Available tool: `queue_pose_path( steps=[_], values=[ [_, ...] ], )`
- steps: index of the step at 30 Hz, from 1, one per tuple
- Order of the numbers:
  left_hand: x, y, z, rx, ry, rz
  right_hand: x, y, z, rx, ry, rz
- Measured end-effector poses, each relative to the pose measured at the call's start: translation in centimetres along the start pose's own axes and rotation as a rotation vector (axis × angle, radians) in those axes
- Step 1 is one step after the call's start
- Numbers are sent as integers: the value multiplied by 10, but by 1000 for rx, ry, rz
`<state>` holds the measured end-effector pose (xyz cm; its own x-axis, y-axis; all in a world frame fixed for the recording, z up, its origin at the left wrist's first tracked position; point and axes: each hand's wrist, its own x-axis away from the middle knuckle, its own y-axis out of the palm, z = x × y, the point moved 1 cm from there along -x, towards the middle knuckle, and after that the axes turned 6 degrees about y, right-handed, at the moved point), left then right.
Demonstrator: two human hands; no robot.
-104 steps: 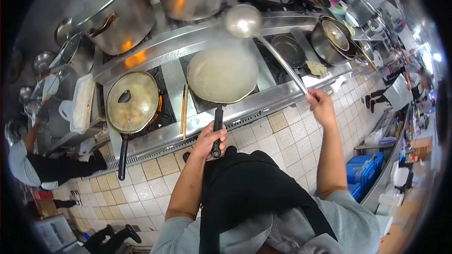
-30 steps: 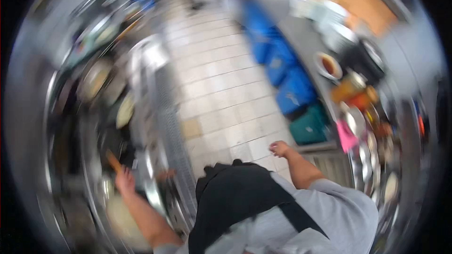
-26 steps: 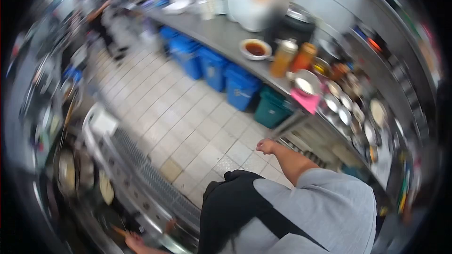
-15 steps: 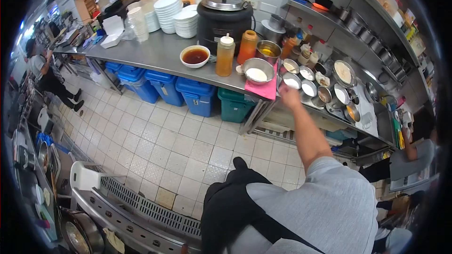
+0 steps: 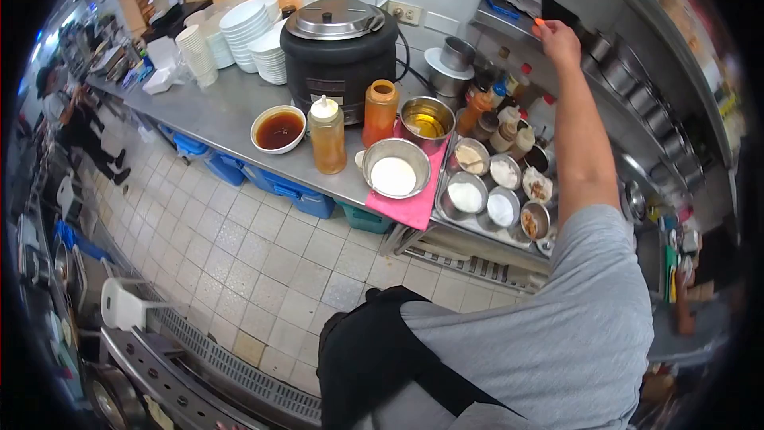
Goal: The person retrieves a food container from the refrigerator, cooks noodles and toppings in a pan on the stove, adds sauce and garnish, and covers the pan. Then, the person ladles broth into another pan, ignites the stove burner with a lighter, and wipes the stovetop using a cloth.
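My right hand reaches up to the wall shelf at the upper right. Its fingers are closed at the edge of an orange item; only a small part shows, so its kind is unclear. Just behind the fingers sits a dark container, with a blue item further left on the shelf. Below the raised arm, metal bowls hold white powder and other ingredients. A metal bowl of white contents rests on a pink cloth. My left hand is not in view.
A bowl of brown liquid, squeeze bottles, a pot of yellow liquid and a black soup warmer stand on the steel counter. Stacked white bowls are beyond. Another person stands far left; a second person's arm shows at right.
My right hand has risen from beside the bowls of white powder to the orange item on the wall shelf. The view has moved closer to the counter.
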<state>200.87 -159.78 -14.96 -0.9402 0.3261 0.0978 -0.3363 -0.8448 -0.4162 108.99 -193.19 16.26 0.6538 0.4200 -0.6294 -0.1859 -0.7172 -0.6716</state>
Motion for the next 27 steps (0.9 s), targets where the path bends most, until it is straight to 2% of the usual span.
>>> queue_pose_path(
  steps=[1,3,4,6,7,8,9,10,11,14,15,18,19,21,25,27],
  values=[
    [25,9,16,37,-22,-28,-17,8,-2,58,34,-46],
    [20,21,-13,151,-166,-75,-47,19,2,146,-46,-177],
    [18,21,-31,181,-133,-152,-77,48,24,321,-157,-64],
    [42,29,-11,142,-118,-248,-119,81,49,434,-166,-181],
    [49,32,-9,121,-149,-256,-127,90,56,652,-384,-254],
    [64,38,4,93,-156,-251,-172,122,92,941,-755,-246],
    [76,44,11,71,-165,-262,-190,143,102,447,-667,-266],
    [77,44,-3,66,-163,-290,-208,154,119,239,-475,-411],
    [86,44,-5,38,-185,-310,-234,169,135,330,-376,-469],
    [106,46,-30,-40,-263,-358,-229,143,110,841,-356,-346],
    [109,44,-51,-71,-308,-376,-213,123,94,883,-311,-283],
    [123,31,-99,-98,-446,-362,-59,27,-25,699,-140,-106],
    [129,25,-109,-95,-511,-338,-51,18,-32,751,-112,-155],
    [136,9,-145,-61,-654,-258,-33,15,-33,696,-100,-93],
    [142,-30,-186,87,-861,6,6,14,-33,438,-56,22],
    [136,-51,-216,166,-887,126,22,16,-42,256,-41,58]
  ],
)
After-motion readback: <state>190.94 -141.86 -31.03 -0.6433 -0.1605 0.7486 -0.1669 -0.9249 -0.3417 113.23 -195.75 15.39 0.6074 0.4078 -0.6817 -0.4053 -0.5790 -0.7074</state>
